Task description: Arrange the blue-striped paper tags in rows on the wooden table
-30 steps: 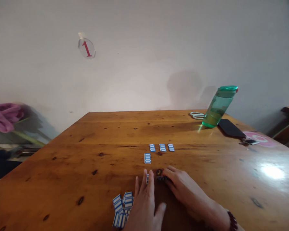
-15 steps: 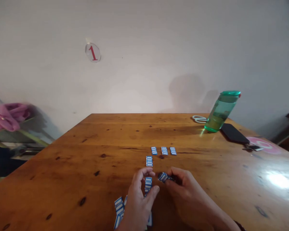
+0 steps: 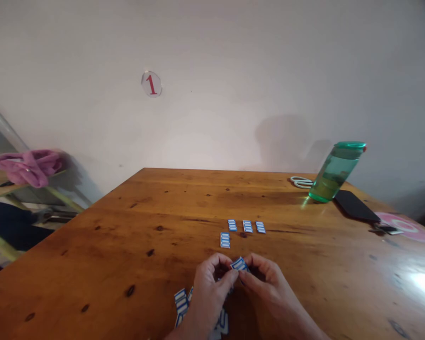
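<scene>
at far right of tabletop [image 3: 113, 269]: green bottle [image 3: 336, 172], slanted in view, near white looped cord [image 3: 300, 182], black flat slab [image 3: 356, 206] and pink disc [image 3: 403, 227]. past the left edge: pink cloth [image 3: 28, 166]. just ahead of the grip: 4 striped cards [image 3: 225, 240], 3 in a row, 1 nearer and offset left. partly hidden by left hand [image 3: 209, 293]: loose heap [image 3: 181, 302] of similar pieces.

grip of left hand and right hand [image 3: 271, 281]: both closed to a pinch, thumbs and fingers on opposite ends of held card [image 3: 238, 264], between the hands and tilted.

materials: glossy, knotted wood; translucent bottle walls; thin rectangular cards, white panels with blue borders.
</scene>
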`<state>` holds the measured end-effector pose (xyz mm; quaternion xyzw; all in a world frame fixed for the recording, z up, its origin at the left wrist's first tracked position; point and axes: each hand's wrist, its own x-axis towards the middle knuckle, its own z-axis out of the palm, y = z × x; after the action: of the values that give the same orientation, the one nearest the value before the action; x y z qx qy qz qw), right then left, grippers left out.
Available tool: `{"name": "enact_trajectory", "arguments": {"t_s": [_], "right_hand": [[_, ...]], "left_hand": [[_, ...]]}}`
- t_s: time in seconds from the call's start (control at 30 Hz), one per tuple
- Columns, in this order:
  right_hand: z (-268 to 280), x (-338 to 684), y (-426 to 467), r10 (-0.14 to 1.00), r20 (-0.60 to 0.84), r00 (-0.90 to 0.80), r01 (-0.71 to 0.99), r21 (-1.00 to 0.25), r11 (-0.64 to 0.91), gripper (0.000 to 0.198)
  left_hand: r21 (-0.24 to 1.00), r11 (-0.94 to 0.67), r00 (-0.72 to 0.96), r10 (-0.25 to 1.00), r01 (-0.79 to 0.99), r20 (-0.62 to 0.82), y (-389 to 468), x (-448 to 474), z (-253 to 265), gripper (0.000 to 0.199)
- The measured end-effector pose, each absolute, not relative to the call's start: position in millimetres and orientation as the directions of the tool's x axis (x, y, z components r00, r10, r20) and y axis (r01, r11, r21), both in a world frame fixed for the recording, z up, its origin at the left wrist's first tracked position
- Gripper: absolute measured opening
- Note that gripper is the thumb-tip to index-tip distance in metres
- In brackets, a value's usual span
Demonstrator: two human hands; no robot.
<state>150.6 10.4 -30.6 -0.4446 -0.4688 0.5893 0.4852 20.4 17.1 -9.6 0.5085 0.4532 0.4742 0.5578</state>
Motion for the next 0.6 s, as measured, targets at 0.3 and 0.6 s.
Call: {"name": "enact_trajectory", "arguments": {"t_s": [0.3, 0.6], "right_hand": [[-12, 162, 11, 0.996, 0.077, -0.04, 0.22, -0.972, 0.083, 0.021], [-14, 163, 14, 0.994, 0.102, -0.034, 0.393, -0.913, 0.107, 0.017]], "left_hand": [[0.999, 0.036, 0.127, 0.991, 0.016, -0.038, 20, 19, -3, 0.007], [0.986, -0.07, 0.129, 0.99, 0.152, 0.05, 22, 21, -12, 0.004]]}}
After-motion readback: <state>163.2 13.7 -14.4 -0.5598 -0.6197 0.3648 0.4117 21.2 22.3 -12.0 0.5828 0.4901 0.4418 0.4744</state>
